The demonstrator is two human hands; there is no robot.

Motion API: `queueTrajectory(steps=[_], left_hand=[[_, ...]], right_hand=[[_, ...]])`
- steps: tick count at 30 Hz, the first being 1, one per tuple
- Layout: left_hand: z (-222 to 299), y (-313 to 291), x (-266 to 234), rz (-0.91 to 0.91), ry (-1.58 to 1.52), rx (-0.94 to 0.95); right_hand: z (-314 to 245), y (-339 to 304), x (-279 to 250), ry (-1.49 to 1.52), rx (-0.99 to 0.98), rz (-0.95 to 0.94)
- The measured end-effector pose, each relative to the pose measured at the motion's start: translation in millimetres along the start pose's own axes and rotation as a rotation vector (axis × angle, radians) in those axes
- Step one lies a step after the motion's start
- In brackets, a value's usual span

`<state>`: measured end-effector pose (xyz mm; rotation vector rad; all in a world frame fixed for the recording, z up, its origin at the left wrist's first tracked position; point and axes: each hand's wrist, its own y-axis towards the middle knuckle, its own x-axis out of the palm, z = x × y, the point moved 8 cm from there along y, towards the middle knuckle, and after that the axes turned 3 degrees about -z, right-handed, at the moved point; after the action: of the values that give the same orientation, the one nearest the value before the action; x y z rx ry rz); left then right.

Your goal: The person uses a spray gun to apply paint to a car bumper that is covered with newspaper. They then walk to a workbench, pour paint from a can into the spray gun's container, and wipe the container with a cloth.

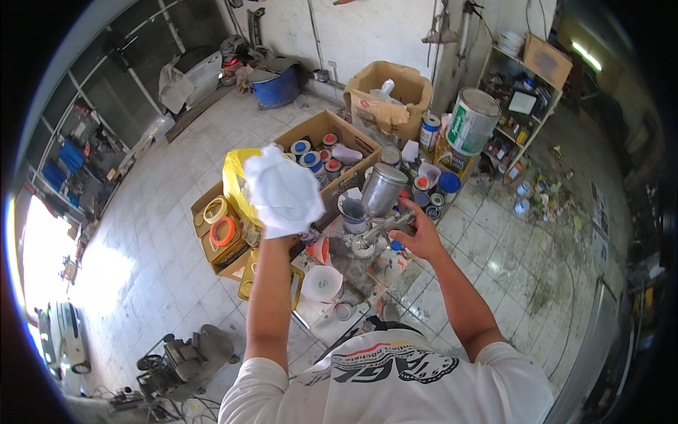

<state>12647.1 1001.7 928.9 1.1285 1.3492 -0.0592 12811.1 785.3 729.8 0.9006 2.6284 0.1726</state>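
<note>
At the end of my raised left forearm is a white crumpled sheet (286, 191), paper or thin cloth. It hides my left hand and its fingers. My right hand (422, 237) is closed around a metal spray gun (385, 230), whose silver cup (383, 189) sits upright over the cluttered work surface. Just left of that cup stands a dark-mouthed can (353, 208). Nearer to me are a white tub (322, 283), a small clear cup (342, 311) and an orange-and-white cup (319, 249).
A cardboard box (339, 120) holds several cans with red and blue lids. Left of it, a box holds tape rolls (222, 231) beside a yellow plastic bag (236, 173). A large green-and-white pail (473, 120) stands at the right. A compressor (176, 364) sits on the floor, lower left.
</note>
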Motion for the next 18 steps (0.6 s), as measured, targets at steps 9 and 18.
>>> queueTrajectory(steps=[9,18], left_hand=[[78.6,-78.4,99.4,0.103,-1.631,-0.315],[51.4,-59.4,106.5,-0.6,-1.998,-0.23]], right_hand=[[-60.3,-3.8,33.2,-0.746,0.087,-0.204],[-79.0,1.9,31.1,-0.19,0.022,-0.396]])
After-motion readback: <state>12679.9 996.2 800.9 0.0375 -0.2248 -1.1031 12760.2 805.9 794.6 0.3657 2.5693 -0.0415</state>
